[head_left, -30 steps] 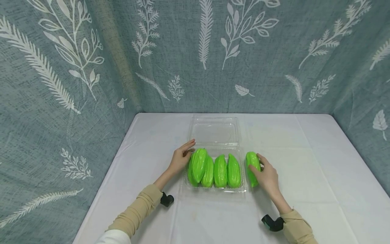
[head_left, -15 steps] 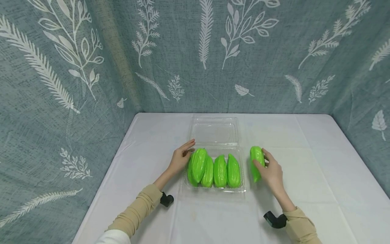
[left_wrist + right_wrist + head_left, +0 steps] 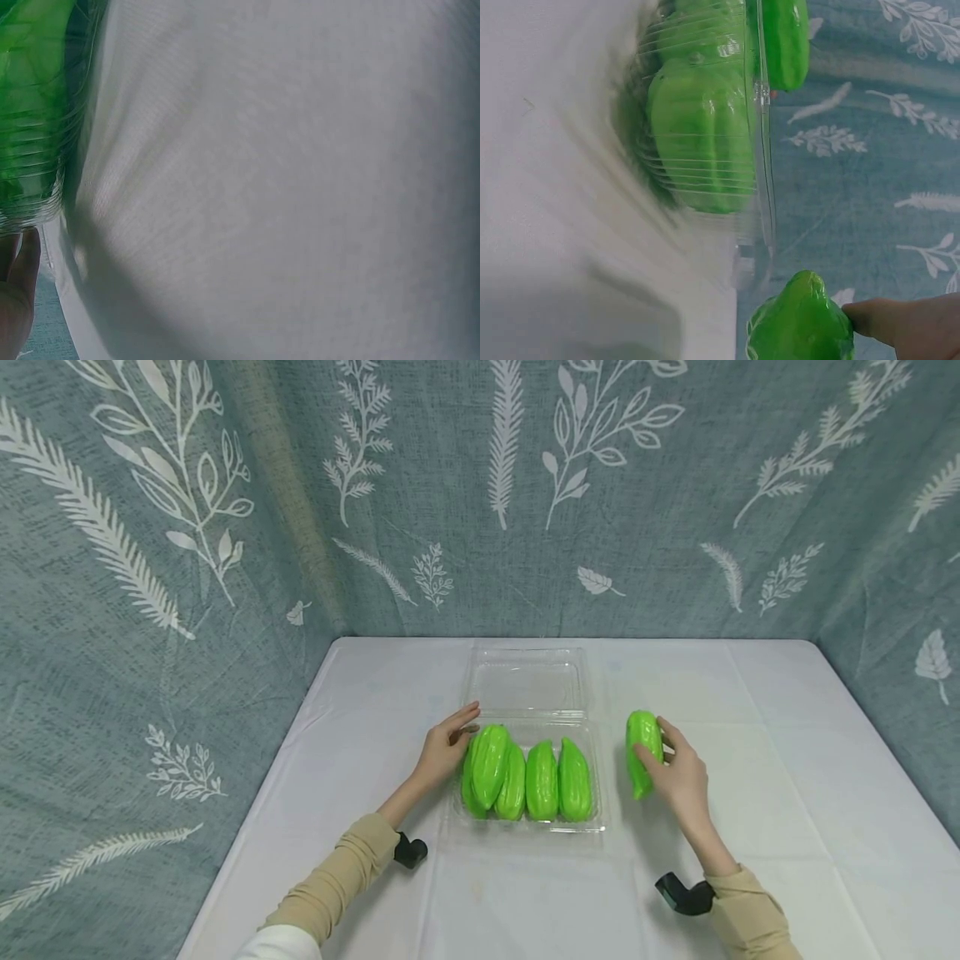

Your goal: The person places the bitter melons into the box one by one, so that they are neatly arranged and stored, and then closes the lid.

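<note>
In the head view my right hand point(image 3: 686, 781) grips a ridged green bitter melon point(image 3: 643, 747) between thumb and fingers, above the table to the right of a clear plastic container point(image 3: 602, 806). The right wrist view shows the tip of that held melon point(image 3: 802, 322) and my thumb point(image 3: 885, 319) against it. Several more bitter melons point(image 3: 543, 781) lie side by side in the container, one melon point(image 3: 491, 768) resting on top at its left end. My left hand point(image 3: 438, 756) touches the container's left edge with extended fingers; in the left wrist view fingers point(image 3: 26, 262) meet its wall.
The container's hinged clear lid point(image 3: 528, 685) lies folded back on the table behind it. A white cloth covers the table point(image 3: 750, 760). Black wrist cameras point(image 3: 411, 851) sit under both forearms. A grey-green leaf-patterned curtain point(image 3: 465, 485) hangs behind and along the sides.
My right hand has moved to the right and farther back with the bitter melon, away from the container. The left hand and the melons in the container have stayed in place.
</note>
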The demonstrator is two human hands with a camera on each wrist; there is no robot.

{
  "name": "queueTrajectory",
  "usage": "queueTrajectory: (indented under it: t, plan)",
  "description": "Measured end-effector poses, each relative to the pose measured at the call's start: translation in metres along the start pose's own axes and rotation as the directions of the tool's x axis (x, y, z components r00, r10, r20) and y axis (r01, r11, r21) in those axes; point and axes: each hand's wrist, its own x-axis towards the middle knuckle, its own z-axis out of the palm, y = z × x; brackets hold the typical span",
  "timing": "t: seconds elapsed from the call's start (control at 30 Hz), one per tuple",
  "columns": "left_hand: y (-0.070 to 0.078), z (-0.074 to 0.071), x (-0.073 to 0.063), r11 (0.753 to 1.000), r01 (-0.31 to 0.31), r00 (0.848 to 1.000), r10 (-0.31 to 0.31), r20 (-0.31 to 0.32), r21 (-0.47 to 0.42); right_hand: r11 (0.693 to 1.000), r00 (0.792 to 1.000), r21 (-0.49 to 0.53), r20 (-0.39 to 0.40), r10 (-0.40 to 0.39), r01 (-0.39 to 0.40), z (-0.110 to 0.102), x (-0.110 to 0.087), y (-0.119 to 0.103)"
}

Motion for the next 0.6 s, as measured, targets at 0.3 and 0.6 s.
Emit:
queueTrajectory:
  t: [0.3, 0.6]
  plan:
    - [0.002, -0.001, -0.001, 1.000, -0.013, 1.000, 0.013, 0.001, -0.011, 0.999, 1.000, 0.034, 0.005, -0.002, 0.001, 0.002, -0.001, -0.005]
    - [0.002, -0.001, -0.001, 1.000, -0.012, 1.000, 0.012, 0.006, -0.015, 0.998, 1.000, 0.053, 0.020, -0.019, 0.018, 0.009, -0.004, -0.012]
